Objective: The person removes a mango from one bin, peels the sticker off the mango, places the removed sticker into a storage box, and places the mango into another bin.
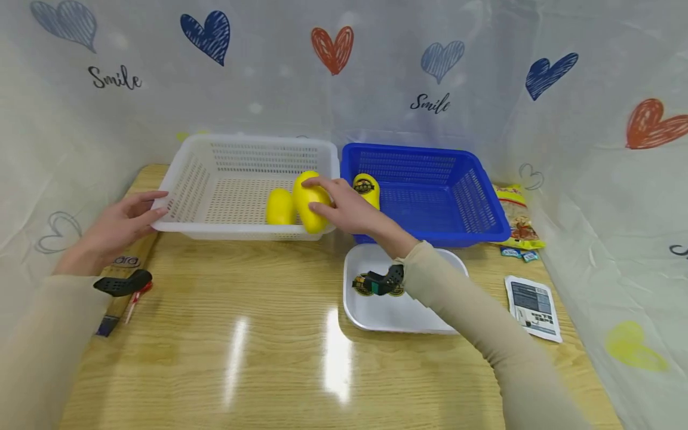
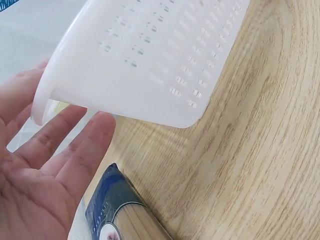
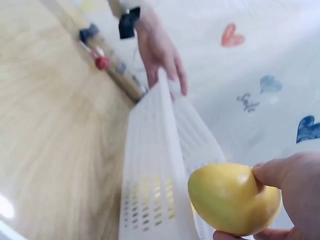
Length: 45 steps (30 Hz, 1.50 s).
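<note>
Head view: right hand [image 1: 344, 206] gripped a yellow fruit [image 1: 310, 202] over the white basket [image 1: 188, 185], beside a second fruit [image 1: 280, 206]. Left hand [image 1: 115, 230], fingers straight, touched the basket's rim, apparently steadying it on the desk [image 1: 242, 334].

A smooth yellow fruit [image 1: 307, 203], shaped like a fat egg, is standing tilted at the front right edge of the white basket [image 1: 188, 190]. The right hand [image 1: 344, 206] is wrapping its fingers around it. The basket is full of little holes and is sitting flat on the wooden table. The left hand [image 1: 115, 227] is touching its left corner with straight fingers.
</note>
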Each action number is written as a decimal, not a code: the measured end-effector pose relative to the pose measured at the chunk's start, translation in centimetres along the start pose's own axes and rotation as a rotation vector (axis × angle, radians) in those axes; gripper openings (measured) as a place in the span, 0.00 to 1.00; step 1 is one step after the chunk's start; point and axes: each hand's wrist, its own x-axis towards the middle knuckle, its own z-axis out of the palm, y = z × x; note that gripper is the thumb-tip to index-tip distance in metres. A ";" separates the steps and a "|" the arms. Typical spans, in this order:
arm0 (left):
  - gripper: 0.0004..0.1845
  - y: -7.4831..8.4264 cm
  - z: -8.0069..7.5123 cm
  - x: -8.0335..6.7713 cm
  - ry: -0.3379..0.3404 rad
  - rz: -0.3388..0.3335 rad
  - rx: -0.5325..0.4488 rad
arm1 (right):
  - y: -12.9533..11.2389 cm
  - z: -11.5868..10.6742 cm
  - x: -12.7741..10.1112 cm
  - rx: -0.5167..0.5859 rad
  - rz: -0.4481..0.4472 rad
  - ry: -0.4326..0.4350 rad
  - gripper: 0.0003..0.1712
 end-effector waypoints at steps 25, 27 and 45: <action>0.36 0.0 0.6 0.7 -0.002 -0.010 0.014 | 0.6 3.9 8.4 -0.156 0.317 -0.260 0.26; 0.37 0.0 0.6 0.7 -0.002 -0.012 0.019 | 1.0 4.1 8.6 -0.060 0.328 -0.256 0.27; 0.36 -0.2 0.1 0.4 -0.004 -0.006 0.018 | 0.5 4.8 8.7 -0.131 0.242 -0.207 0.26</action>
